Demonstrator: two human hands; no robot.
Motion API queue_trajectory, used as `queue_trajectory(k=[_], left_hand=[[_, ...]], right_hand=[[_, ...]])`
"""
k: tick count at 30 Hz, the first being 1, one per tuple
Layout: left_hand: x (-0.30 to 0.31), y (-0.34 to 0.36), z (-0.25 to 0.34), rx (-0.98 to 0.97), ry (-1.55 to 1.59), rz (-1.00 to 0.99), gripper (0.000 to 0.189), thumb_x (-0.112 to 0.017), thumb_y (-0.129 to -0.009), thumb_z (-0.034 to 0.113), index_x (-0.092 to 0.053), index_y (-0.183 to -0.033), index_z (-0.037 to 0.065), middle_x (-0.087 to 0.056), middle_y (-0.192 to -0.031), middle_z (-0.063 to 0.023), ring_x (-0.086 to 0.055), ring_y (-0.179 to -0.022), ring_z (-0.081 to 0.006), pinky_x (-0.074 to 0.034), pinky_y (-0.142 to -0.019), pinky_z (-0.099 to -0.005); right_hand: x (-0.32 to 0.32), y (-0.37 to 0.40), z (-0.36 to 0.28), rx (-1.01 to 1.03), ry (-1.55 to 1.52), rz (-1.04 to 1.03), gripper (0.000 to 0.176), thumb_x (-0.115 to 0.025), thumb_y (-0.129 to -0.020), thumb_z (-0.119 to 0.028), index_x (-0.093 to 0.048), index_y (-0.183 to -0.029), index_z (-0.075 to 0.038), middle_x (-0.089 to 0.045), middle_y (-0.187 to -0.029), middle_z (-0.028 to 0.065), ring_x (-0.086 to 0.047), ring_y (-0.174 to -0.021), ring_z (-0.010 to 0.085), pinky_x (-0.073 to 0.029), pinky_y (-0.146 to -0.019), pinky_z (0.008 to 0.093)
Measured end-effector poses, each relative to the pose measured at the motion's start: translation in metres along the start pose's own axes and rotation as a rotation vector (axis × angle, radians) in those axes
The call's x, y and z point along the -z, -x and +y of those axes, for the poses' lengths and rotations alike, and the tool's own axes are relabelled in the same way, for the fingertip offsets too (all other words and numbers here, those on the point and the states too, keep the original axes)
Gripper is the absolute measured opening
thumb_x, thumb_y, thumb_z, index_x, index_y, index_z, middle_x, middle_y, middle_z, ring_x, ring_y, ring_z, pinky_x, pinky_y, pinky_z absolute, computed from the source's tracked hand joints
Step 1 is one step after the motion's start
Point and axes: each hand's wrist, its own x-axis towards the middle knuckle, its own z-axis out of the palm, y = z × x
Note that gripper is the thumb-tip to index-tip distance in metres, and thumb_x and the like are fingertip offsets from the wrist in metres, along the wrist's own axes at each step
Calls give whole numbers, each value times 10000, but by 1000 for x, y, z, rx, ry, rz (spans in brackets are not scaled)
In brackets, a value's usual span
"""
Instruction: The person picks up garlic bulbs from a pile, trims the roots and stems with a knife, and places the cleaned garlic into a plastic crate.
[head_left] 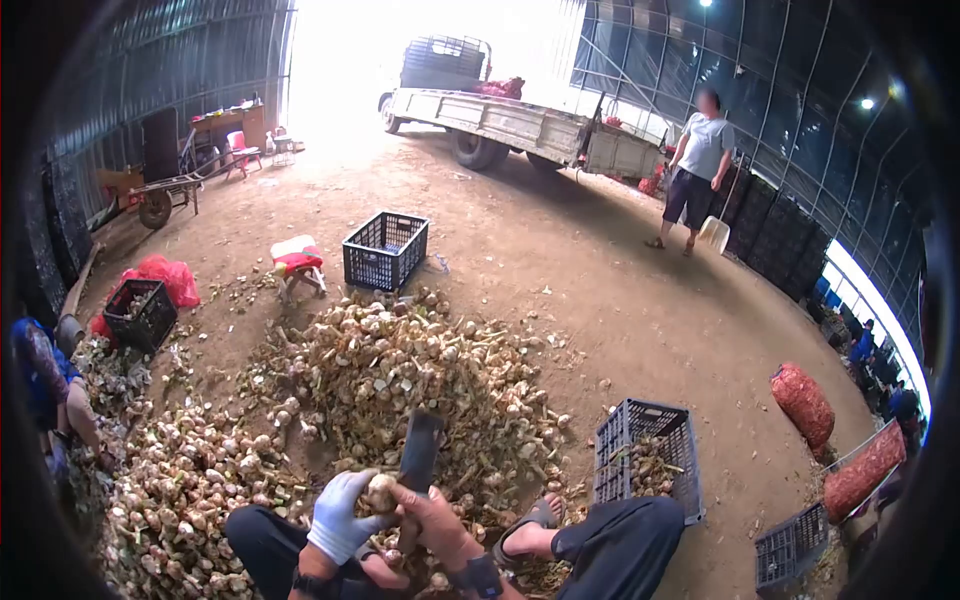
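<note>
My left hand (343, 515), in a white glove, is closed around a garlic bulb (381, 492) above my lap. Bare and closed, my right hand (445, 527) grips a wide dark-bladed knife (421, 448); its blade points up and away from me. A finger or thumb of the right hand reaches to the bulb. Beyond the hands spreads a large heap of garlic with stems (400, 365). Another pile of garlic bulbs (195, 490) lies to the left.
To my right stands a crate (690, 455) with some garlic; a black crate (386, 252) is behind the heap. A covered stool (297, 262) stands nearby. At left sits a person (50, 385); another person (700, 160) stands near a truck (500, 120). Red sacks (803, 405) lie right.
</note>
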Motion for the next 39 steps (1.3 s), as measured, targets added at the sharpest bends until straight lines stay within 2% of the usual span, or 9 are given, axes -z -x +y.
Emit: queue_trajectory(k=[2, 3, 6, 9, 12, 16, 22, 33, 39], left_hand=[[-3, 4, 2, 97, 143, 16, 659, -888, -641, 272, -623, -1204, 54, -679, -1000, -137, -667, -896, -331, -548, -790, -384], [2, 4, 7, 117, 142, -27, 668, -887, -654, 140, -599, -1245, 21, -667, -1111, -122, -672, -975, -211, -545, -858, -329], [6, 6, 8, 298, 464, 21, 585, -813, -730, 95, -565, -1252, 5, -661, -1113, -79, -639, -994, -150, -525, -891, -306], [5, 9, 0, 401, 678, 42, 532, -747, -777, 74, -541, -1262, 1, -650, -1114, -53, -610, -997, -117, -507, -901, -286], [8, 11, 4, 388, 608, -66, 529, -800, -766, 117, -560, -1224, 3, -659, -1056, -49, -616, -955, -118, -522, -855, -291], [1, 20, -13, 330, 408, -88, 542, -800, -747, 127, -557, -1221, 28, -643, -1082, -47, -610, -969, -131, -522, -863, -301], [1, 23, -25, 442, 676, -167, 591, -804, -733, 112, -507, -1239, 48, -626, -1098, -58, -605, -972, -136, -522, -868, -302], [-18, 23, -21, 323, 424, -158, 473, -825, -726, 137, -580, -1116, 27, -673, -971, -71, -640, -872, -128, -536, -805, -292], [-17, 21, 1, 367, 319, -145, 379, -742, -738, 74, -605, -1090, 33, -700, -915, -62, -668, -847, -112, -546, -778, -281]], right_hand=[[-16, 15, -13, 33, 63, 43, 229, -735, -907, -330, -655, -846, -125, -515, -638, -97, -412, -505, 15, -298, -445, 195], [-11, 14, -10, 71, 155, 55, 257, -733, -906, -347, -651, -836, -114, -499, -615, -93, -392, -468, 25, -287, -419, 203], [-13, 18, -8, 274, 376, 157, 338, -734, -906, -355, -693, -892, -20, -602, -669, -49, -498, -523, 38, -417, -461, 251], [-8, 20, -14, 741, 1102, 216, 238, -742, -839, -203, -606, -785, -15, -582, -658, 80, -597, -574, 226, -473, -548, 344], [-14, 21, -13, 978, 1295, 126, 220, -738, -759, -164, -560, -770, -34, -562, -745, 152, -605, -650, 343, -475, -560, 399], [-13, 17, -7, 1012, 1401, 100, 239, -737, -683, -173, -562, -791, -51, -566, -761, 128, -608, -667, 348, -483, -573, 418], [-11, 11, -1, 1020, 1362, 22, 251, -743, -606, -105, -556, -761, -40, -556, -733, 137, -609, -665, 345, -471, -553, 410], [25, -19, 38, 1061, 1249, 137, 192, -678, -667, -121, -533, -765, -44, -527, -720, 141, -598, -647, 347, -452, -543, 420], [86, -25, 56, 772, 1155, 632, 151, -663, -774, -104, -558, -713, -14, -557, -686, 201, -573, -633, 410, -450, -538, 431]])
